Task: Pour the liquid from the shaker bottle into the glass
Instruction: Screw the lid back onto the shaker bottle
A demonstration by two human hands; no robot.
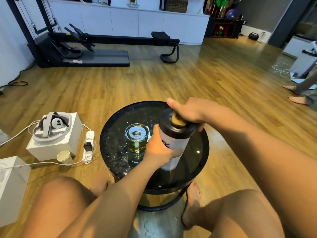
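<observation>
**Shaker Bottle Capped Beside Part-Filled Glass**

The left hand [157, 150] is wrapping around the near-upright shaker bottle [176, 143] on the worktop [195, 157], just beside the glass [136, 136]. The right hand [188, 110] is gripping its cap. Yellow liquid is already sitting in the glass, so pouring looks partly done.

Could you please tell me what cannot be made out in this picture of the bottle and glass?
Head view: how full the shaker bottle is; its cloudy wall and the left hand hide the level.
Head view: whether the gold cap is open or shut; the right hand covers it.
Head view: the bottle's print; the left hand's grip hides most of it.
</observation>
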